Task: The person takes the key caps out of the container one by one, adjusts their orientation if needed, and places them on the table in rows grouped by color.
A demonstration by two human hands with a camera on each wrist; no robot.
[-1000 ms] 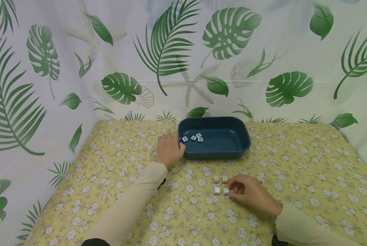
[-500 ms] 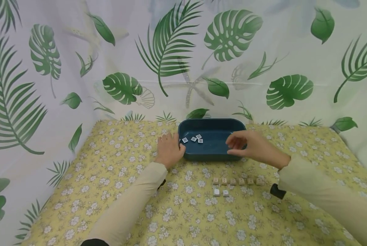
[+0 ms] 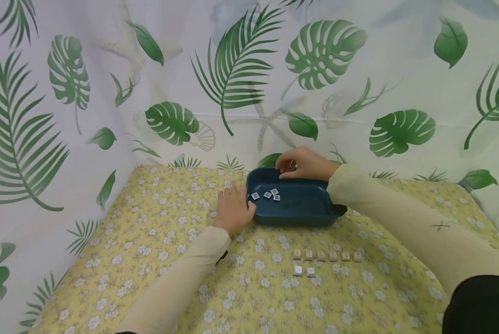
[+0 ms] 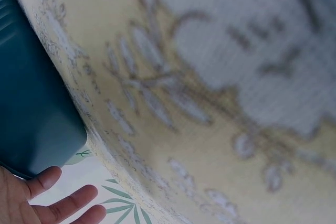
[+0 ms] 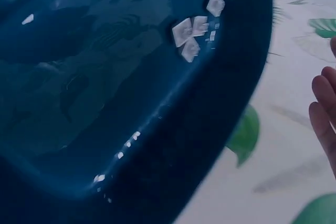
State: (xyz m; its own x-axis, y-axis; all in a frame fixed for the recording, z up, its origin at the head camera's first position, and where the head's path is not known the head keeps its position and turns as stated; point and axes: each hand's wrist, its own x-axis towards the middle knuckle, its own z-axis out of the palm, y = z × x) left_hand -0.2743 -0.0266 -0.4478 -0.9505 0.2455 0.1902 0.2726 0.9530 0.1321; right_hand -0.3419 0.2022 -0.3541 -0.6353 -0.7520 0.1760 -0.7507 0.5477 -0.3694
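Note:
A dark blue plastic basin (image 3: 295, 221) stands near the back of the table. Inside its left end lie several small white square pieces (image 3: 267, 195) with dark marks, also seen in the right wrist view as pale squares (image 5: 182, 32). My left hand (image 3: 234, 211) rests against the basin's left end, its fingers extended in the left wrist view. Over the back of the basin hovers my right hand (image 3: 302, 163), fingers loosely bent, with nothing visible between them. In front, several beige keycap-like pieces (image 3: 333, 256) form a row, and two white ones (image 3: 298, 270) sit below its left end.
A yellow flowered cloth (image 3: 161, 273) covers the table. Behind it hangs a white sheet (image 3: 232, 144) with green leaf prints, close to the basin's back rim.
My right hand has left the small pieces in front and moved up and back, over the basin. The left hand keeps its place at the basin's left end. The head view has shifted slightly.

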